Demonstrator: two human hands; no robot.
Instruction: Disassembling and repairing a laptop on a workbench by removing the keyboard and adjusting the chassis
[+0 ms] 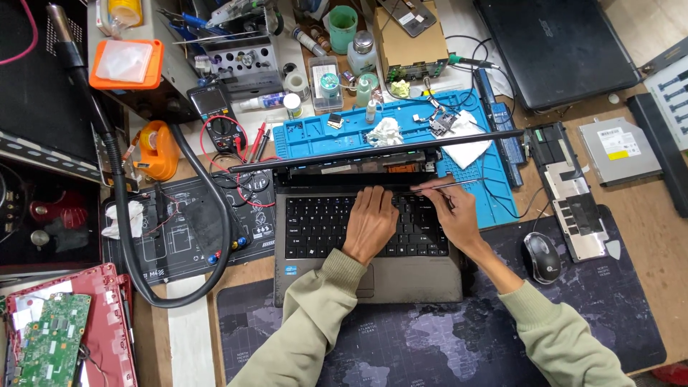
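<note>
The left hand (pixel 370 221) lies flat on the laptop keyboard (pixel 315 226). The right hand (pixel 453 213) pinches a thin metal pry tool (pixel 444 187) at the keyboard's top edge, prying; next needs gentle lifting.

cluttered wooden workbench (pixel 645 222), dark desk mat (pixel 430 351)

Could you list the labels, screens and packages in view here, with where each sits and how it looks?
Laptop screen: seen edge-on above the keyboard, thin dark strip.
Multimeter: left of the blue mat, dark with a grey display.
Optical drive: far right, silver, with white and yellow stickers.
Cardboard box: top centre, brown.
</note>
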